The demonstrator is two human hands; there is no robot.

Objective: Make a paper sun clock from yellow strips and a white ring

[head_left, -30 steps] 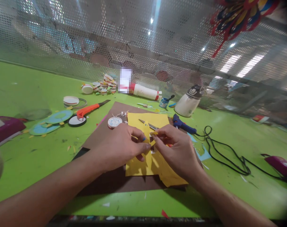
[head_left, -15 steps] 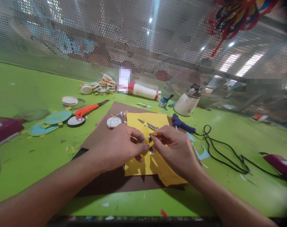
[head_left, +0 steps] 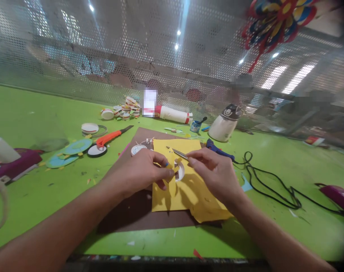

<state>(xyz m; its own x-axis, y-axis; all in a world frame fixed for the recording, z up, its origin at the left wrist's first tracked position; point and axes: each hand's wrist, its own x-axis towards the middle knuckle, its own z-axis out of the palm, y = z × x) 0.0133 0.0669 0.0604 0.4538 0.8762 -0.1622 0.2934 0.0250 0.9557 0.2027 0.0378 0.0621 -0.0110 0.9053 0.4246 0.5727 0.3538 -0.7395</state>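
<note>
My left hand (head_left: 146, 170) is closed in a pinch on a small white paper ring (head_left: 181, 172) with yellow paper tabs, held above a yellow sheet (head_left: 162, 202). Something small and blue shows at its fingertips. My right hand (head_left: 214, 170) has its thumb and fingers closed at the near end of a slim, pointed silver tool (head_left: 179, 153), which lies over the yellow sheet. My palm hides the tool's other end, so its exact kind is unclear. A white disc (head_left: 138, 149) with blue marks sits just beyond my left hand.
Brown board (head_left: 118, 223) underlies the sheet. A blue glue gun (head_left: 219, 149) and black cord (head_left: 262, 181) lie right. An orange-handled knife (head_left: 109, 137), blue paper rings (head_left: 61, 160) and a tape roll (head_left: 89, 128) lie left. Behind stand a white jug (head_left: 222, 127) and small jar (head_left: 195, 126).
My right hand has left the paper ring and moved to the silver tool, closing on its near end. My left hand still holds the ring, now more exposed. The view has shifted slightly.
</note>
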